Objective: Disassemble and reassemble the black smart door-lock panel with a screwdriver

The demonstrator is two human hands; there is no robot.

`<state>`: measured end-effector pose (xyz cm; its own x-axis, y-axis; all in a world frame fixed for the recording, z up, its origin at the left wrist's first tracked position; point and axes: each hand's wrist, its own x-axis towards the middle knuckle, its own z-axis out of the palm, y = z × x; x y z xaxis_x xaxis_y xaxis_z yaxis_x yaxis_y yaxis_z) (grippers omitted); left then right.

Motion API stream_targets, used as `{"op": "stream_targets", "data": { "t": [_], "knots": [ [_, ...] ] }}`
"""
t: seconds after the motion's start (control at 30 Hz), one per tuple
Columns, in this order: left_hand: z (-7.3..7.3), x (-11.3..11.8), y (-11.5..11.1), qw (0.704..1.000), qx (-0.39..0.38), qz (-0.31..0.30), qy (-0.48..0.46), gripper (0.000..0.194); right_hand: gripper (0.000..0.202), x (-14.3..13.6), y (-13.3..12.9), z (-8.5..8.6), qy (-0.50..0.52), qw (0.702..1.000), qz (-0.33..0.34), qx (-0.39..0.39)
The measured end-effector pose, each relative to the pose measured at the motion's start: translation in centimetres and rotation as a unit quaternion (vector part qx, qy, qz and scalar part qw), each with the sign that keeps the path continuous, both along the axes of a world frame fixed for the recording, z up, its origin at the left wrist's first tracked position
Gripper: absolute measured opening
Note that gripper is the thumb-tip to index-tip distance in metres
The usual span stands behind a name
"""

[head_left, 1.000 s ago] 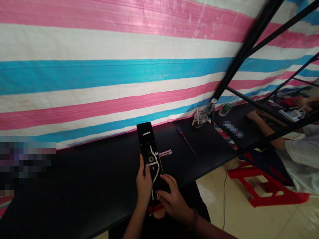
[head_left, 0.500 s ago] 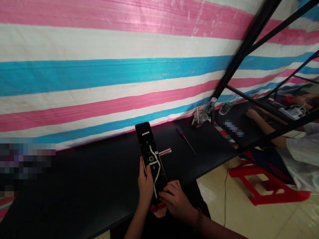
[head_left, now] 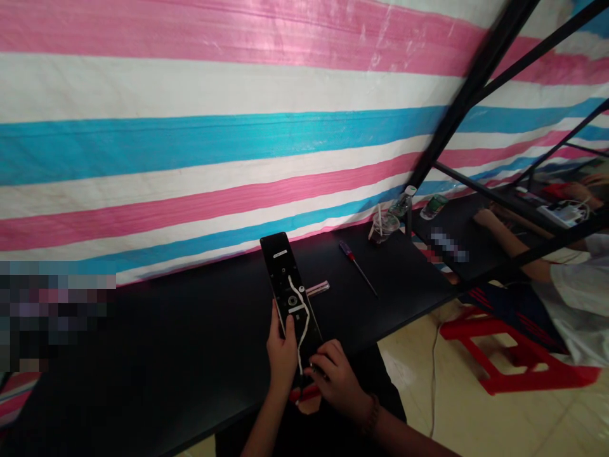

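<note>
A long black panel with small labels, round fittings and a white cable along its face is held tilted over the front edge of the table. My left hand grips its left side, the thumb lying on the face. At the panel's lower right edge my right hand has its fingers curled together. Whatever lies between those fingertips is too small and dark to make out. The cable's lower end runs down between my hands. A slim clear-and-pink packet lies just right of the panel.
On the black table a screwdriver lies to the right. Beyond it stand a plastic cup and a bottle beside a black metal post. A co-worker's arm and a red stool are at right.
The whole view has shifted slightly, so everything sits a little further right. Both hands keep the same places on the panel; the right fingers have moved only slightly.
</note>
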<state>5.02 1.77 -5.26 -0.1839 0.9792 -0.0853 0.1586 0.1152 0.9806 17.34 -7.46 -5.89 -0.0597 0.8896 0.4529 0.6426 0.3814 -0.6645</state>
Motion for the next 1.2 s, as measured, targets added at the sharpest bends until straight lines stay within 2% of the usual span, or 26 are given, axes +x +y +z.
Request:
{"op": "stream_targets", "data": {
  "t": [0.1,0.23,0.47,0.63,0.7,0.83,0.97,1.2],
  "knots": [
    [-0.1,0.1,-0.2,1.0,0.007,-0.002,-0.002,0.063,0.033,1.2,-0.1,0.8,-0.029,0.997,0.057,-0.031],
    [0.0,0.2,-0.2,1.0,0.021,0.006,-0.008,0.061,0.02,1.6,0.1,0.8,-0.044,0.996,0.082,0.009],
    [-0.2,0.0,-0.2,1.0,0.009,-0.002,-0.009,0.062,0.007,-0.6,0.4,-0.4,-0.003,0.998,-0.004,0.067],
    [-0.1,-0.1,-0.6,0.999,-0.002,-0.025,-0.023,0.07,0.013,-0.8,0.6,-0.5,-0.019,0.996,-0.058,0.059],
    [0.0,-0.2,-0.6,0.999,-0.006,-0.029,-0.028,0.071,0.008,-0.2,0.5,-0.2,-0.018,0.998,-0.042,0.044],
    [0.4,-0.3,-0.5,0.999,-0.007,-0.03,-0.032,0.071,0.024,1.5,0.1,1.0,-0.019,0.999,0.048,0.006],
    [0.5,-0.3,-0.5,0.999,-0.012,-0.03,-0.035,0.072,0.022,2.0,0.0,1.6,-0.04,0.995,0.093,-0.01],
    [0.3,-0.3,-0.6,1.0,-0.002,-0.019,-0.022,0.069,0.011,0.3,0.2,-0.3,-0.003,0.998,0.012,0.063]
  ]
}}
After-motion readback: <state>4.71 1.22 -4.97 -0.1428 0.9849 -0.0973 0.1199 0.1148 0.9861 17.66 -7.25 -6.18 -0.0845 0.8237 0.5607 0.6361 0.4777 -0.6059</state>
